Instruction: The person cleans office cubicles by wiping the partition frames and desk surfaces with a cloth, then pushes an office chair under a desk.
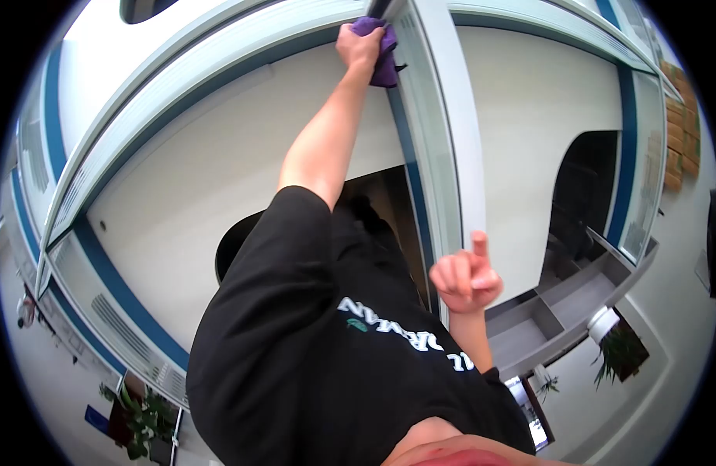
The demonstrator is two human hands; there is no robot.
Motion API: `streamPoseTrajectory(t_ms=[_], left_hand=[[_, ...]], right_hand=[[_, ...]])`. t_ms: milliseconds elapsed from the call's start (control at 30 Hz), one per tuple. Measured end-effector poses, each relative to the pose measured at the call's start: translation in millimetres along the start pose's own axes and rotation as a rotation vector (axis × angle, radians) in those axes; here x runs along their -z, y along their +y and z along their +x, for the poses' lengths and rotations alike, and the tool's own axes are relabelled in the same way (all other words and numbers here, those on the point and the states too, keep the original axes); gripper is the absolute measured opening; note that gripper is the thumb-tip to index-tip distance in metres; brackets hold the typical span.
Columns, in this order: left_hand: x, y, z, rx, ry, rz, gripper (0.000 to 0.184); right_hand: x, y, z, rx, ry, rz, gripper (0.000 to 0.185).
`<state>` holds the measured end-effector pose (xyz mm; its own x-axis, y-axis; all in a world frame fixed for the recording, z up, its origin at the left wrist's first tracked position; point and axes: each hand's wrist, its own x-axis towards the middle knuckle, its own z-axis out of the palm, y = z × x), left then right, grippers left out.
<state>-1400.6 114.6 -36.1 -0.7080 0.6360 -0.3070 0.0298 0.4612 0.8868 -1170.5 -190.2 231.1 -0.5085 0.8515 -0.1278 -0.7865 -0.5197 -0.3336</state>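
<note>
The cloth (pixel 385 68) was purple; the T-shirt (pixel 272 342), black with white lettering (pixel 411 335); the desktops (pixel 187 155), cream; the partition trim (pixel 627 116), dark blue.

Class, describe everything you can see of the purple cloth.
The purple cloth looks like soft, matte fabric, folded and creased. The left hand grips it in a bunch, partly covering it, while a loose flap extends past the fingers. It sits at the arm's far end, beside the partition; whether they touch is unclear.
</note>
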Motion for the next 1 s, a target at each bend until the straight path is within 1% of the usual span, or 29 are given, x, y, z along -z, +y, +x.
streamPoseTrajectory(t_ms=[33, 100, 133, 167, 200, 300, 367, 400, 433, 467, 500, 533, 567, 600, 633, 667, 700, 733, 767, 833, 867, 900, 933, 967, 1000], left_hand=[[-2, 2, 4, -0.015, 0.019, -0.079, 0.052], [-16, 7, 12, -0.074, -0.016, -0.009, 0.054], [-25, 6, 11, -0.050, 0.029, -0.033, 0.053], [-31, 5, 9, -0.030, 0.070, -0.055, 0.053], [-30, 5, 7, -0.022, 0.067, -0.085, 0.052], [-24, 0, 10, -0.002, 0.051, -0.103, 0.048], [-9, -7, 14, 0.096, -0.013, -0.083, 0.047], [10, -18, 0, 0.113, 0.018, -0.085, 0.044], [17, -61, -3, 0.095, 0.011, -0.301, 0.042], [46, -72, -27, 0.164, 0.000, -0.258, 0.037], [66, -119, -38, 0.092, -0.073, -0.362, 0.033], [111, -109, -80, 0.035, -0.200, -0.345, 0.030], [128, -134, -103, 0.033, -0.180, 0.109, 0.029], [164, -115, -145, 0.098, -0.115, 0.270, 0.030], [183, -142, -179, 0.370, -0.052, -0.182, 0.031], [210, -165, -199, 0.407, -0.162, -0.431, 0.034], [250, -142, -219, 0.523, -0.129, -0.522, 0.027], [275, -131, -237, 0.516, -0.051, -0.638, 0.028], [297, -127, -261, 0.519, -0.012, -0.741, 0.028], [327, -131, -291, 0.418, -0.001, -1.047, 0.034], [341, -121, -308, 0.413, 0.079, -1.072, 0.037], [358, -120, -324, 0.383, 0.113, -1.180, 0.036], [373, -117, -335, 0.339, 0.105, -1.300, 0.035], [386, -117, -353, 0.305, 0.089, -1.420, 0.035], [396, -111, -364, 0.265, 0.083, -1.419, 0.038]], right_hand=[[3, -5, -6, 0.033, 0.028, -0.023, 0.074], [17, -8, -21, 0.096, 0.090, 0.006, 0.072], [23, -8, -25, 0.080, 0.095, 0.018, 0.072], [26, -5, -29, 0.100, 0.175, 0.031, 0.072], [28, -1, -26, 0.126, 0.245, 0.044, 0.071], [15, 3, -16, 0.107, 0.189, 0.050, 0.071], [11, 3, -12, 0.120, 0.164, 0.083, 0.070], [9, 1, -10, 0.108, 0.135, 0.070, 0.070], [7, -2, -9, 0.086, 0.101, 0.055, 0.069], [6, -3, -8, 0.078, 0.133, 0.051, 0.066], [4, -2, -3, 0.071, 0.092, 0.067, 0.066], [5, -3, 6, 0.020, 0.122, -0.008, 0.063], [6, 0, 23, -0.060, 0.128, -0.062, 0.061], [-1, 4, 50, -0.188, 0.120, -0.217, 0.061], [-15, 8, 77, -0.304, 0.091, -0.390, 0.061], [-34, 19, 109, -0.448, -0.035, -0.587, 0.061], [-62, 39, 143, -0.559, -0.238, -0.761, 0.061], [-97, 59, 167, -0.601, -0.469, -0.836, 0.060], [-132, 78, 173, -0.619, -0.664, -0.905, 0.059], [-203, 112, 159, -0.618, -1.015, -0.921, 0.059], [-241, 122, 142, -0.616, -1.217, -0.864, 0.062], [-279, 139, 118, -0.604, -1.399, -0.718, 0.067], [-315, 154, 90, -0.524, -1.526, -0.629, 0.070], [-361, 151, 56, -0.509, -1.565, -0.609, 0.071], [-393, 154, 43, -0.546, -1.630, -0.560, 0.072]])
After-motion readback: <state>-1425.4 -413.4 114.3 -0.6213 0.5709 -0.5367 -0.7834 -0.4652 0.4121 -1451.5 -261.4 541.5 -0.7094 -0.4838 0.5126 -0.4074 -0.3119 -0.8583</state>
